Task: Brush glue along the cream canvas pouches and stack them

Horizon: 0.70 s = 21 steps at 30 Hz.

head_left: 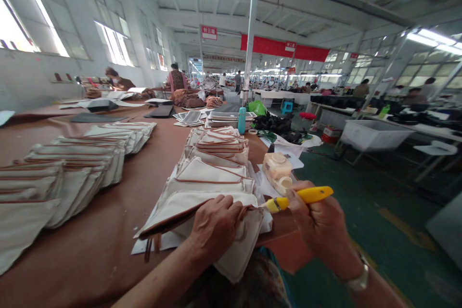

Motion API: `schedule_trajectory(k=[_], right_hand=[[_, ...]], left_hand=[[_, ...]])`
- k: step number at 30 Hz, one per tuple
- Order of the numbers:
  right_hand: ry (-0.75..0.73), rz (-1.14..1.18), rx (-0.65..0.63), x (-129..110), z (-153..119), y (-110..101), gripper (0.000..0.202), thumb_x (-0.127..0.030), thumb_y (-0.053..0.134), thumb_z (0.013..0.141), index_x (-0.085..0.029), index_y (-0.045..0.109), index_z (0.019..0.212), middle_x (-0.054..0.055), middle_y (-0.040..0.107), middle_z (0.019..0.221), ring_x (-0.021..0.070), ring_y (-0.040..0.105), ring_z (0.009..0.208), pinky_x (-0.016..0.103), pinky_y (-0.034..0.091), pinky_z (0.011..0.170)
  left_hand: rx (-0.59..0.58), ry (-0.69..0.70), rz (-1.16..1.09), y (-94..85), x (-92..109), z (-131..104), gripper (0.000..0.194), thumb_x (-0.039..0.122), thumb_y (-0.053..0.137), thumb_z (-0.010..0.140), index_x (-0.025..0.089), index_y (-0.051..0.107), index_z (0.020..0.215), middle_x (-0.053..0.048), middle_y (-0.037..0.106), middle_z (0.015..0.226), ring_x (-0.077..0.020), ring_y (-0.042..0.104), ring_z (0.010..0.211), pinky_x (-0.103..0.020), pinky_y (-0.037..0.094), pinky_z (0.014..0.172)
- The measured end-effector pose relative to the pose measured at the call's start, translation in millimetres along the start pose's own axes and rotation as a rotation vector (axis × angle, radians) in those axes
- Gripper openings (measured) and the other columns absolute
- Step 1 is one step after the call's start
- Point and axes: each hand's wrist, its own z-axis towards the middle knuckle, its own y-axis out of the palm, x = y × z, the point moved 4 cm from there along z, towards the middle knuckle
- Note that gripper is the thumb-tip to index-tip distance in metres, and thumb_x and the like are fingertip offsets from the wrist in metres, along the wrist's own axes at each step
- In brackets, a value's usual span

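My left hand (218, 221) is closed on the brown-trimmed edge of a cream fabric piece (240, 243), which hangs over the table's near edge. In my right hand (319, 216) is a brush with a yellow handle (314, 195). Its bristle tip touches or nearly touches the right end of the brown edge by my left fingers. A row of similar cream pieces with brown edging (212, 175) overlaps away from me on white sheets. Just beyond the brush, a yellowed plastic container (277, 168) rests on its side or low on the table's right edge.
More overlapping cream pieces (75, 168) lie at the left of the brown-covered table (144, 173). Behind the row stand a teal bottle (241, 120) and grey trays (229, 116). Black material (279, 125) lies at the right. Beyond the green floor stands a white tub (371, 134); people work farther back.
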Motion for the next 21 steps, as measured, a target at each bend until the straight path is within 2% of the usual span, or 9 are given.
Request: schedule_trajectory(k=[3,5,7,10,12,14,18,21], right_hand=[[0.03,-0.052,0.095,0,8,-15,0.022,-0.032,0.052,0.102,-0.018,0.061,0.087,0.0,0.061,0.077,0.0146,0.057,0.061,0.025,0.041,0.06],[0.064,0.009,0.099,-3,14,-12,0.02,-0.032,0.053,0.102,-0.018,0.062,0.091,-0.001,0.061,0.076,0.0141,0.057,0.062,0.024,0.042,0.06],[0.07,0.081,0.036,-5,19,0,0.021,-0.032,0.052,0.103,-0.018,0.062,0.09,-0.001,0.06,0.073,0.014,0.056,0.061,0.024,0.042,0.059],[0.056,0.136,-0.127,-1,24,21,0.03,-0.032,0.049,0.102,-0.018,0.059,0.078,0.0,0.058,0.069,0.0147,0.054,0.059,0.025,0.04,0.056],[0.072,0.113,-0.174,6,25,23,0.035,-0.034,0.049,0.102,-0.019,0.056,0.072,0.0,0.056,0.065,0.0148,0.051,0.055,0.026,0.038,0.053],[0.105,0.044,-0.114,14,25,12,0.034,-0.037,0.05,0.102,-0.019,0.057,0.074,0.001,0.057,0.066,0.0157,0.052,0.054,0.027,0.038,0.053],[0.129,-0.067,0.114,12,16,-18,0.028,-0.039,0.052,0.102,-0.018,0.064,0.088,0.001,0.061,0.071,0.0166,0.056,0.058,0.027,0.041,0.056],[0.122,-0.05,0.193,5,2,-21,0.025,-0.038,0.053,0.102,-0.018,0.064,0.09,0.001,0.062,0.077,0.0164,0.057,0.062,0.026,0.043,0.059]], left_hand=[[-0.02,-0.013,-0.023,1.6,0,1,0.027,0.033,0.045,0.101,0.025,0.064,0.084,-0.001,0.062,0.079,-0.0195,0.054,0.076,-0.032,0.032,0.067],[-0.041,-0.016,-0.032,2.5,0,2,0.028,0.033,0.044,0.101,0.025,0.064,0.084,-0.002,0.062,0.079,-0.0191,0.054,0.075,-0.032,0.032,0.067],[-0.063,-0.021,-0.03,2.7,0,3,0.029,0.034,0.043,0.101,0.025,0.064,0.084,-0.002,0.063,0.081,-0.0189,0.055,0.075,-0.032,0.033,0.067],[-0.104,-0.038,-0.04,1.2,-1,4,0.031,0.036,0.042,0.102,0.025,0.066,0.086,-0.002,0.065,0.083,-0.0191,0.057,0.078,-0.032,0.036,0.068],[-0.134,-0.047,-0.074,-0.1,-3,5,0.032,0.037,0.041,0.102,0.025,0.067,0.087,-0.002,0.066,0.084,-0.0191,0.06,0.08,-0.031,0.037,0.07],[-0.148,-0.054,-0.129,-1.7,-6,6,0.032,0.038,0.04,0.102,0.025,0.067,0.09,-0.001,0.067,0.085,-0.0184,0.061,0.082,-0.03,0.039,0.071],[-0.163,-0.094,-0.234,-3.5,-13,10,0.031,0.039,0.04,0.102,0.027,0.067,0.092,0.0,0.068,0.086,-0.0166,0.063,0.08,-0.027,0.037,0.066],[-0.205,-0.128,-0.301,-3.3,-16,14,0.03,0.04,0.043,0.1,0.026,0.067,0.087,0.001,0.069,0.083,-0.016,0.063,0.076,-0.026,0.034,0.062]])
